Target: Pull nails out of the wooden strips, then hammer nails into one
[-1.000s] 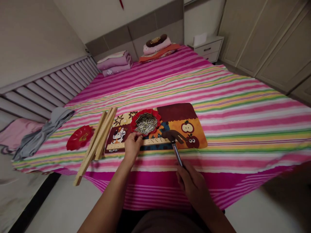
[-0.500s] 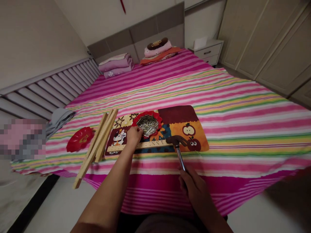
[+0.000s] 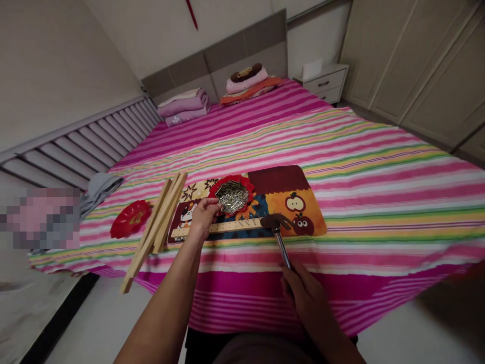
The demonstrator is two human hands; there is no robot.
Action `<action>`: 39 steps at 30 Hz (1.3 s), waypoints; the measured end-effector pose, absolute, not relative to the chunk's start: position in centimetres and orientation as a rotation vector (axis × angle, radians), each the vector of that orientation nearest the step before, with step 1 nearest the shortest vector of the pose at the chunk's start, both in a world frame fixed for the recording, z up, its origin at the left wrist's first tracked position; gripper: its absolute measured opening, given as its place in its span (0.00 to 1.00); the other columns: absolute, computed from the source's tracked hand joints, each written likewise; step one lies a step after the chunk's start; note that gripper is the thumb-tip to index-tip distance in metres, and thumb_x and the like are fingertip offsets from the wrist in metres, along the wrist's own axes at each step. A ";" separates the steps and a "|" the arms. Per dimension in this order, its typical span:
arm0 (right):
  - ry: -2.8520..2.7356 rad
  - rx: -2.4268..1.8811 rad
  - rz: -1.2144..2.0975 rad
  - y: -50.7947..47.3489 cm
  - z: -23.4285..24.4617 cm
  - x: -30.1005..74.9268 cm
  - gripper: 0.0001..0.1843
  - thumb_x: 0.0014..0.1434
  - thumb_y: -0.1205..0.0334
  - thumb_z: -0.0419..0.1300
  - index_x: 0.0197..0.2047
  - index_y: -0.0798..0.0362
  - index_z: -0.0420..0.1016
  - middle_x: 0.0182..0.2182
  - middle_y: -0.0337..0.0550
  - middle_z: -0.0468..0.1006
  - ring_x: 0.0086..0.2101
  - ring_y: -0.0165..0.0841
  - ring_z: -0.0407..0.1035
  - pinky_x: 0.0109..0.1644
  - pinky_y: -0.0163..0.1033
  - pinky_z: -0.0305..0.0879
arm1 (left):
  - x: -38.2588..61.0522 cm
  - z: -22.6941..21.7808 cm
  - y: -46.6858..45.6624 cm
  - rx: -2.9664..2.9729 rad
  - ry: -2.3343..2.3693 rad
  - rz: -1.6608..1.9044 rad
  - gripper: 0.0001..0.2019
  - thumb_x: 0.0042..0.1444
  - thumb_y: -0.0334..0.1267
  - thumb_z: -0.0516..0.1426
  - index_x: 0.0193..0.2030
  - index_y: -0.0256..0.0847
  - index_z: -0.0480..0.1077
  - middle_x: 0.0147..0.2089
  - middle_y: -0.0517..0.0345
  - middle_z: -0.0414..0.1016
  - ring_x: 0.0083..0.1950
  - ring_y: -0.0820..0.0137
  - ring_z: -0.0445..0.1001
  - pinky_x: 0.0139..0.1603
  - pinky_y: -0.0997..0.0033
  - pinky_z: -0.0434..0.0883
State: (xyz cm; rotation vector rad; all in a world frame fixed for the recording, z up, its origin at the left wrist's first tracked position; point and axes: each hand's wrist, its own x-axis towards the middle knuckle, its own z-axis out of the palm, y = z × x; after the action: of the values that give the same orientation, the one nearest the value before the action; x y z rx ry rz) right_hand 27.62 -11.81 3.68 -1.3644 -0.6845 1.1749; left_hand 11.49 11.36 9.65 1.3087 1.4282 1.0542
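My right hand (image 3: pixel 303 285) grips a claw hammer (image 3: pixel 281 242) by its handle. The hammer's dark head lies over the right end of a pale wooden strip (image 3: pixel 227 225). Several nails stand in that strip, just left of the hammer head, and a row of small marks or holes runs along it. At the near left rim of a red scalloped bowl (image 3: pixel 250 188), my left hand (image 3: pixel 204 217) has its thumb and fingers pinched together. Whatever is between the fingertips is too small to make out. A heap of silver nails (image 3: pixel 232 196) fills the bowl.
Beneath the strip and bowl is a patterned mat (image 3: pixel 280 179) on a bed with a striped cover (image 3: pixel 364 202). Several wooden strips (image 3: pixel 157 222) lie stacked to the left, beside another red dish (image 3: pixel 131 218). Folded bedding (image 3: pixel 185 107) sits near the headboard.
My left hand has drawn back slightly to the left from the nails, fingers still pinched. The hammer and my right hand stay almost where they were. The view has shifted a little.
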 end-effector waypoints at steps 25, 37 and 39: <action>-0.710 -1.355 1.230 -11.7 2.6 27.6 0.20 0.59 0.41 0.54 0.30 0.50 0.66 0.20 0.33 0.62 0.21 0.29 0.58 0.23 0.34 0.55 | 12.1 6.0 7.9 1.261 1.335 1.003 0.18 0.31 0.46 0.68 0.28 0.36 0.76 0.23 0.60 0.74 0.24 0.75 0.68 0.24 0.76 0.63; -0.741 -1.371 1.221 -11.7 2.6 27.3 0.20 0.61 0.42 0.53 0.29 0.50 0.65 0.20 0.34 0.63 0.21 0.29 0.59 0.24 0.34 0.57 | 11.9 4.8 8.3 1.486 1.399 0.920 0.13 0.41 0.45 0.63 0.31 0.39 0.77 0.23 0.62 0.73 0.22 0.75 0.65 0.26 0.74 0.63; -0.774 -1.376 1.196 -11.5 3.3 27.1 0.19 0.62 0.43 0.52 0.29 0.50 0.64 0.20 0.33 0.63 0.21 0.29 0.58 0.23 0.34 0.56 | 11.8 4.6 8.3 1.542 1.425 0.905 0.10 0.43 0.42 0.62 0.31 0.40 0.77 0.24 0.62 0.74 0.23 0.74 0.66 0.26 0.74 0.64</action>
State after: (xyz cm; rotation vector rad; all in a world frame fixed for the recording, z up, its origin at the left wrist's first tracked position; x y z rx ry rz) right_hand 27.14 -11.50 3.29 -1.3763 -0.7742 1.1964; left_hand 11.83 8.33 4.56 1.5416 1.4251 0.9046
